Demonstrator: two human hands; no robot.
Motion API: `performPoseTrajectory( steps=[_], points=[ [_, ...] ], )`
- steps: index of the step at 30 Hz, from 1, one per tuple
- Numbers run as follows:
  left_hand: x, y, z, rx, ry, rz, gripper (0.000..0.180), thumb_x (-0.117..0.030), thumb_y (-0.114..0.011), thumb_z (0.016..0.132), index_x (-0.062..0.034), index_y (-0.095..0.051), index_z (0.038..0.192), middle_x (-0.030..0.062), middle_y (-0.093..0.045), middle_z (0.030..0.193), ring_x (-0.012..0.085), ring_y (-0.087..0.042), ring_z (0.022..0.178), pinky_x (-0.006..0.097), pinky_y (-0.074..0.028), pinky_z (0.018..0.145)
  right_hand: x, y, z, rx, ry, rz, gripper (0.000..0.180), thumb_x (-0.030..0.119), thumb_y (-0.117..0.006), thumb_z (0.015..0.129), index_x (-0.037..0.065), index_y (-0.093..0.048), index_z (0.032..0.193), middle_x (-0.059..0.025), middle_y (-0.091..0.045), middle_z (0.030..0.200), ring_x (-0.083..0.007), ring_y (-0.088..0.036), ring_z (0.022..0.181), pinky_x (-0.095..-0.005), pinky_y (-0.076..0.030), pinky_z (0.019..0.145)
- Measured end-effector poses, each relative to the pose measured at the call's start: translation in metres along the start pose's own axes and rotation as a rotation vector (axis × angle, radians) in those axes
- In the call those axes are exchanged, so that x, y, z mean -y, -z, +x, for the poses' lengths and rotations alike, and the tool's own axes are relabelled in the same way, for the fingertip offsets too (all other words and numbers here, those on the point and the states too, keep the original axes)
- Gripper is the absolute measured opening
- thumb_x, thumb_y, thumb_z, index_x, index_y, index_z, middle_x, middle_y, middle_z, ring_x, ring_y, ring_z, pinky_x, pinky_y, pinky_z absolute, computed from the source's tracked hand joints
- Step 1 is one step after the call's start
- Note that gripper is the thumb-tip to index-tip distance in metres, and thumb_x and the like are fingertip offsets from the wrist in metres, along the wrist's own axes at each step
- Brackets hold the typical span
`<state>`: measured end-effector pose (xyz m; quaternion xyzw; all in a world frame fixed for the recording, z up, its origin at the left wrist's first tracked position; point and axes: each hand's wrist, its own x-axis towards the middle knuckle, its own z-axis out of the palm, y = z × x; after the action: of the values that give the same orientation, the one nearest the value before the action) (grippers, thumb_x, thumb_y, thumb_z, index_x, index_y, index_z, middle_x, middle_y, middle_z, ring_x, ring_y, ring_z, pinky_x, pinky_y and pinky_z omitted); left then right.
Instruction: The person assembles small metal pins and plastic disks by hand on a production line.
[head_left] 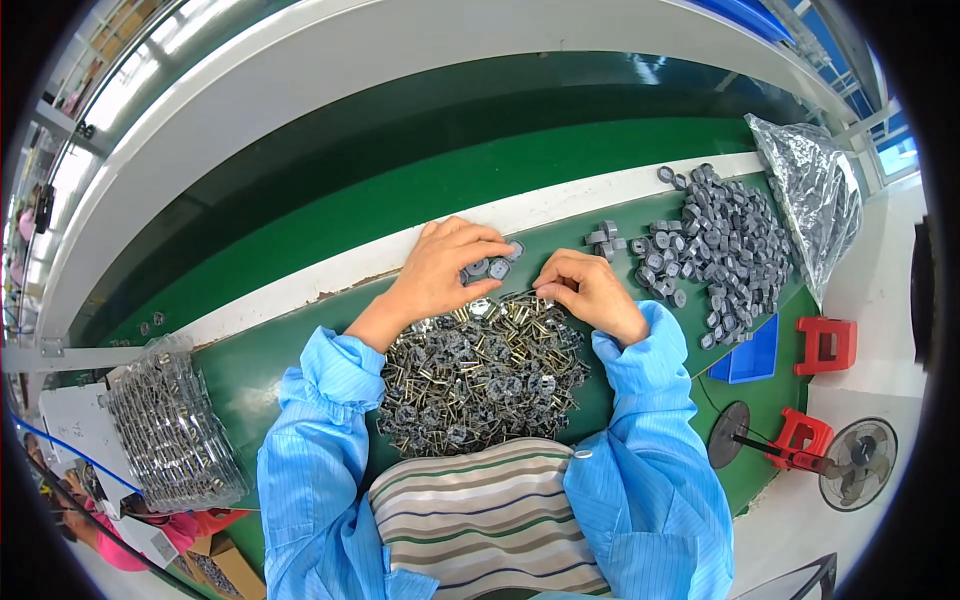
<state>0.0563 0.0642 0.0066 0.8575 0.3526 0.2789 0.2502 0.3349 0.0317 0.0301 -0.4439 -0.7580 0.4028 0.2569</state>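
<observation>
Left hand (446,268) spread flat, fingers wide, over a few small grey caps (492,267) near the far edge of the green tabletop (250,375). Right hand (590,292) just beside, fingers pinched narrow on one tiny piece, too small to identify. Heap of pinned metal parts (480,375) at the near edge, between both blue sleeves. Larger pile of grey caps (715,250) toward the far right corner, beside a crumpled clear bag (812,200). Stacked clear trays (172,430) at the left edge.

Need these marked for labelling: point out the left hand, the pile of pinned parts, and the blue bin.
left hand (440,265), head view, back of hand.
pile of pinned parts (480,375), head view, pile's middle.
blue bin (757,352), head view, its floor.
</observation>
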Motion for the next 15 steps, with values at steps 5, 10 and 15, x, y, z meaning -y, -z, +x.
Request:
performPoseTrajectory(
  steps=[5,10,15],
  points=[
    [0.008,-0.003,-0.007,-0.018,-0.048,0.020,0.046,-0.023,-0.085,0.082,-0.0203,-0.074,0.127,-0.0013,-0.072,0.123,0.0228,-0.061,0.115,0.041,-0.040,0.096,-0.002,-0.013,0.004,-0.159,-0.122,0.021,0.010,0.007,-0.081,0.090,-0.001,-0.075,0.092,-0.0065,-0.067,0.077,-0.0111,-0.061,0.062,-0.0301,-0.048,0.056],
    [-0.004,-0.008,0.004,-0.049,0.042,-0.003,0.044,-0.026,-0.086,0.083,-0.0162,-0.073,0.124,0.0010,-0.071,0.119,0.0241,-0.061,0.114,0.041,-0.041,0.096,-0.005,-0.026,0.007,-0.367,-0.110,0.048,0.009,0.006,-0.080,0.090,0.000,-0.074,0.088,-0.0049,-0.068,0.075,-0.0070,-0.058,0.058,-0.0275,-0.044,0.051],
    [0.006,-0.008,-0.009,-0.047,0.002,0.027,0.045,-0.025,-0.089,0.080,-0.0149,-0.074,0.121,0.0040,-0.069,0.117,0.0259,-0.062,0.111,0.042,-0.043,0.097,0.008,-0.025,0.014,-0.404,0.532,-0.246,0.017,0.000,-0.083,0.079,0.002,-0.072,0.091,-0.0079,-0.070,0.088,-0.0225,-0.068,0.075,-0.0344,-0.053,0.062]
  ],
)
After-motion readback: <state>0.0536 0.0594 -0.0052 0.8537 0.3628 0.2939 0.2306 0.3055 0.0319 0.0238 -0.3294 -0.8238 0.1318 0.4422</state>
